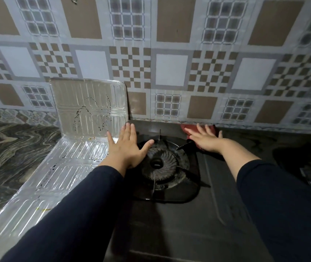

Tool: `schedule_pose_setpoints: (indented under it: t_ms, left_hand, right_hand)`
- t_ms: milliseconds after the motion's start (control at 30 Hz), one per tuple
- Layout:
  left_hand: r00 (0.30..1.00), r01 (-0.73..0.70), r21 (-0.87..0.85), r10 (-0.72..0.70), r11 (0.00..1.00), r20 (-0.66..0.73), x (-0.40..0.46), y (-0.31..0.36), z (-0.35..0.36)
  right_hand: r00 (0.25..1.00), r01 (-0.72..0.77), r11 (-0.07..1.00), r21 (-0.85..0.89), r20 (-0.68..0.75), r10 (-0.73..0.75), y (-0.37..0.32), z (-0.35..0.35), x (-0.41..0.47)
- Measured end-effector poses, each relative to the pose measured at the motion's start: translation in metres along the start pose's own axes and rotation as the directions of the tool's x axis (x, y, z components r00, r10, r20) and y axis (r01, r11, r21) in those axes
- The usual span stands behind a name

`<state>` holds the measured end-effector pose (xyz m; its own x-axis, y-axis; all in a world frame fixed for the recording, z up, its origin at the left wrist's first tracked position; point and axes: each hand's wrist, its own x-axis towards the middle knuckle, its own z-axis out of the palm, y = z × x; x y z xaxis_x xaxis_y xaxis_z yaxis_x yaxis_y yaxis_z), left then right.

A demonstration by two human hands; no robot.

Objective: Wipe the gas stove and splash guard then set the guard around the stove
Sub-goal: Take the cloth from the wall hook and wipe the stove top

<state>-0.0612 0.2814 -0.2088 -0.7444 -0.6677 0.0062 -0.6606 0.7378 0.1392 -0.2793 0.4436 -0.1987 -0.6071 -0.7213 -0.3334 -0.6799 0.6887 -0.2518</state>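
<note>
Splash guard point(79, 133) at frame left, one panel propped on the wall, rest flat on the counter: thin foil, light, dents easily, so lift by the rims. Left hand point(125, 148) flat, fingers straight, beside the burner point(158, 163). Right hand point(203, 138) presses a red cloth point(185, 127), mostly hidden. Stove point(169, 224) front cut off.

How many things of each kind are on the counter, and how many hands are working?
Gas stove: 1
Burner: 1
Foil splash guard: 1
Red cloth: 1
Hands: 2, the left hand flat by the burner, the right hand pressing the cloth
Total: 6
</note>
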Motion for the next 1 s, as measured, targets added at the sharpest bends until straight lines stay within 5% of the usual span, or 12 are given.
schedule_pose_setpoints:
  t_ms: [433,800,1000]
  left_hand:
    - [0.978,-0.16,0.061,0.167,0.985,-0.122,-0.014,0.024,-0.017]
    - [0.881,-0.469,-0.008,0.467,0.883,-0.077,-0.11,0.151,0.011]
    - [0.876,-0.481,0.041,0.479,0.876,0.062,-0.146,0.179,0.025]
  right_hand:
    - [0.955,-0.191,0.982,-0.003,-0.232,0.185,-0.003,0.057,-0.104]
    - [0.929,-0.191,0.981,-0.034,-0.33,0.17,0.018,0.1,-0.219]
    - [0.891,-0.286,0.957,0.041,-0.357,0.281,0.075,0.101,-0.258]
